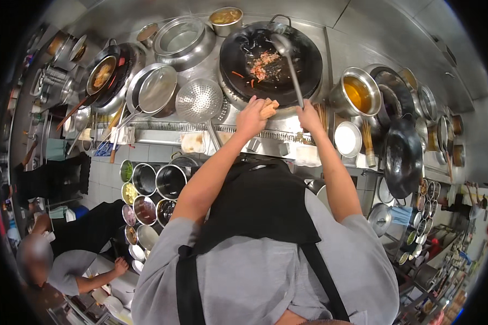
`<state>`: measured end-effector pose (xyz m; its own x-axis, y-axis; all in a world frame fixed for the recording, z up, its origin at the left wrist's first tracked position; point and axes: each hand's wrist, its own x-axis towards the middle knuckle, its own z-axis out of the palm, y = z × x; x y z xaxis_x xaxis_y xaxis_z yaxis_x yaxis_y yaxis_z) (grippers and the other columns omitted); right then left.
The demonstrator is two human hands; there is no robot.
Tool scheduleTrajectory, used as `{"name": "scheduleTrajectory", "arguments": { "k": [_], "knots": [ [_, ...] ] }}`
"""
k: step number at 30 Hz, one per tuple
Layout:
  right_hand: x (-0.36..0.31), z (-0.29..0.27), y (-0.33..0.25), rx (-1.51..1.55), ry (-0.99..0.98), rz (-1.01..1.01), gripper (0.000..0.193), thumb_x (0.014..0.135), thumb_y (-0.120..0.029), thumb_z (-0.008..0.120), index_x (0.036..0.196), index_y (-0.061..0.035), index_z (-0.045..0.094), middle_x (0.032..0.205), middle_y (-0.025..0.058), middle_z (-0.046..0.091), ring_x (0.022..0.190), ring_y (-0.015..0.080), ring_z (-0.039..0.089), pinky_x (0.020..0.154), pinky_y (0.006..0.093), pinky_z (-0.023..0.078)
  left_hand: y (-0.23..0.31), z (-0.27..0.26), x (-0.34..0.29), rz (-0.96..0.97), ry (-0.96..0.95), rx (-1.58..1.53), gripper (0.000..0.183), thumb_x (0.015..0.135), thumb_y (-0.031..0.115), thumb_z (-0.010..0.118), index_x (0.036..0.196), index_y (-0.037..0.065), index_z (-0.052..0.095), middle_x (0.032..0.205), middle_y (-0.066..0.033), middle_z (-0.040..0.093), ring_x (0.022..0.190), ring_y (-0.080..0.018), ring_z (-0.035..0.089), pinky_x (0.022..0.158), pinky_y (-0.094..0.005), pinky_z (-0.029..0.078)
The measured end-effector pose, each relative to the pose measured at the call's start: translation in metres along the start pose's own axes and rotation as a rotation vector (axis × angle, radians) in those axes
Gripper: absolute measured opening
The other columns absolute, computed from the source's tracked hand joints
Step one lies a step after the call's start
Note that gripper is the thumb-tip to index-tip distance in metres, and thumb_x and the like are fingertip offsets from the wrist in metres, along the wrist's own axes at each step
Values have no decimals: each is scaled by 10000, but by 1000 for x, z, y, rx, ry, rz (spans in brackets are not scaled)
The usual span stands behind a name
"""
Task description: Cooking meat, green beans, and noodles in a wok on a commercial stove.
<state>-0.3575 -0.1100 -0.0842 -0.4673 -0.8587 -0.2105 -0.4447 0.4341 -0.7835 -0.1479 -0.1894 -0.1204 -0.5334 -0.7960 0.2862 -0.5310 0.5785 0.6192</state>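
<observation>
A large black wok point(303, 81) sits on the stove in front of me. Chopped pink and orange bits of food point(263, 66) lie on its bottom, with a few orange strips apart from them. My right hand point(310, 117) is closed around the handle of a metal ladle point(294, 73), whose bowl rests inside the far part of the wok. At the wok's near rim, my left hand point(250, 118) grips a folded tan cloth point(269, 110). Whether the cloth touches the rim or a handle is hidden.
Left of the wok are a perforated skimmer point(199, 101), a fine strainer point(157, 89) and a large steel pot point(181, 40). A pot of amber liquid point(358, 93) and a white bowl point(347, 139) stand right. A co-worker point(87, 265) is behind at left, beside several ingredient containers point(145, 209).
</observation>
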Motion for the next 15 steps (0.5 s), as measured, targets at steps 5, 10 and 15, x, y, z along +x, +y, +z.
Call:
{"name": "scheduleTrajectory", "arguments": {
  "k": [5, 10, 15],
  "knots": [
    [-44, -24, 19, -296, -201, -133, 268, 883, -205, 544, 1048, 7, 556, 767, 212, 620, 786, 400, 618, 734, 466, 472, -3, -6, -35, -306, 218, -618, 446, 791, 145, 646, 1202, 22, 522, 1157, -134, 615, 1045, -289, 618, 876, -386, 490],
    [-122, -50, -14, -192, -182, -133, 300, 880, -211, 584, 1093, 1, 574, 637, 149, 564, 633, 304, 619, 623, 421, 481, -19, -37, -99, -946, -99, -1478, 414, 859, 184, 523, 1226, 3, 460, 972, -170, 622, 848, -273, 648, 739, -391, 551],
    [-107, -48, -32, 99, -515, 251, 294, 890, -210, 580, 1067, 23, 549, 625, 149, 546, 620, 278, 615, 608, 419, 475, -22, -25, -85, -907, -204, -1438, 397, 916, 252, 509, 1229, 12, 462, 926, -175, 634, 816, -273, 650, 719, -389, 555]
  ]
}}
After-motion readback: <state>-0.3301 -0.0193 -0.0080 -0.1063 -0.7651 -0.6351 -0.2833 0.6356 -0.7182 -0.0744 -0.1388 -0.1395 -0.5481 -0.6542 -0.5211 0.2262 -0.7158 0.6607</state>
